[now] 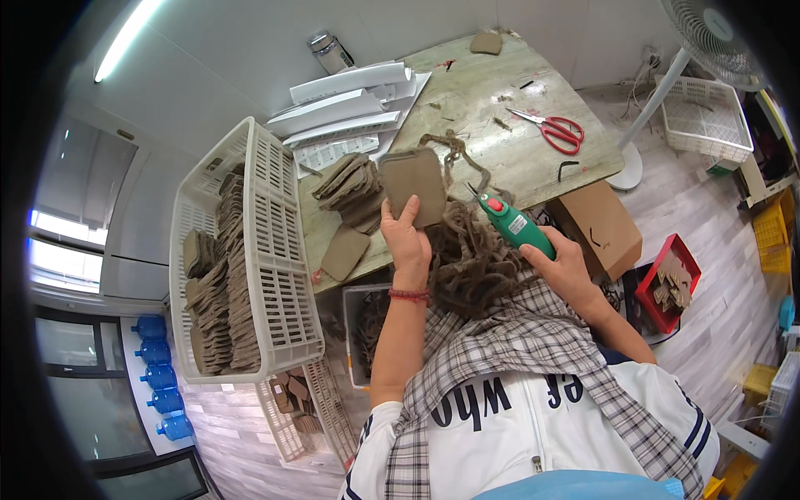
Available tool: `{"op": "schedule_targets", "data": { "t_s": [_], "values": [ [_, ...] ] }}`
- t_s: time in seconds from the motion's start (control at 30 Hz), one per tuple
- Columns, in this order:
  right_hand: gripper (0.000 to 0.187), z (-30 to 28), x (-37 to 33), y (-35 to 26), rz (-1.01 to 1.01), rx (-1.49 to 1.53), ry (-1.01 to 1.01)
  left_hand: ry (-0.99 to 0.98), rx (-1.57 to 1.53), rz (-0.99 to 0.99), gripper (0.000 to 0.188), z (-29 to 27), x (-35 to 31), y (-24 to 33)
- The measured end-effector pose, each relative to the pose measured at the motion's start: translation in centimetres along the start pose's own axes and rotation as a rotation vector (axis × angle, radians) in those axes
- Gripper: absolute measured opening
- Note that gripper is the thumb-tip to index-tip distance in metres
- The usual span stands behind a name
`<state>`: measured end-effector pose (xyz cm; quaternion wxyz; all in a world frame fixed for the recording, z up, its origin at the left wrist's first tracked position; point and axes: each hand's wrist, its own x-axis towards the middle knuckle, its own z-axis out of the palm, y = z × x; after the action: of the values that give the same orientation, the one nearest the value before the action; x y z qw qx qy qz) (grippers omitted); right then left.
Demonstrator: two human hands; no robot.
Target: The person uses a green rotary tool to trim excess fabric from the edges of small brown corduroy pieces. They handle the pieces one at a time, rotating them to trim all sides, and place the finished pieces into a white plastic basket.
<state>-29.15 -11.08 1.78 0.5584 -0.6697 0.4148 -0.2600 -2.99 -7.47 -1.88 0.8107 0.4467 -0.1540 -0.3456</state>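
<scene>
My left hand [407,237] grips a flat brown fabric pad [414,179] with rounded corners, its thumb and fingers on the near edge. In my right hand [567,271] is a green handheld power tool [518,223] with a red button and a narrow pointed tip, held apart from the pad. Beneath both hands a tangle of brown fabric strips [467,258] hangs over the table edge onto my checked apron. Left of the pad lies a stack of brown pads [346,185], with a single pad [345,252] nearer me.
A white plastic crate [275,208] packed with brown pads stands at the left. The table [492,79] carries red-handled scissors [560,133] and paper sheets [350,108]. To the right are a cardboard box [604,229], a red tray [673,283] and a standing fan [667,100].
</scene>
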Motion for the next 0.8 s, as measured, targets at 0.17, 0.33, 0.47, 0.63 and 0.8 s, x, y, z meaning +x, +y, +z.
{"op": "schedule_targets", "data": {
  "t_s": [0.17, 0.33, 0.47, 0.63, 0.8],
  "values": [
    [0.038, 0.5, 0.6, -1.0, -0.068, 0.033, 0.014, 0.066, -0.415, -0.041, 0.040, 3.4, -0.3, 1.1],
    [0.037, 0.4, 0.4, -1.0, -0.098, 0.054, 0.050, -0.092, -0.494, -0.005, 0.039, 4.6, 0.2, 0.9],
    [0.038, -0.4, 0.1, -1.4, -0.066, 0.063, 0.087, -0.054, -0.584, -0.016, 0.040, 5.1, 0.6, 0.3],
    [0.039, -0.1, -0.2, -1.4, -0.109, 0.050, 0.096, -0.019, -0.615, -0.078, 0.039, 6.0, -0.1, -0.2],
    [0.037, 0.0, -0.3, -1.6, -0.121, 0.040, 0.091, -0.041, -0.582, -0.059, 0.039, 6.5, -0.7, -0.2]
  ]
}}
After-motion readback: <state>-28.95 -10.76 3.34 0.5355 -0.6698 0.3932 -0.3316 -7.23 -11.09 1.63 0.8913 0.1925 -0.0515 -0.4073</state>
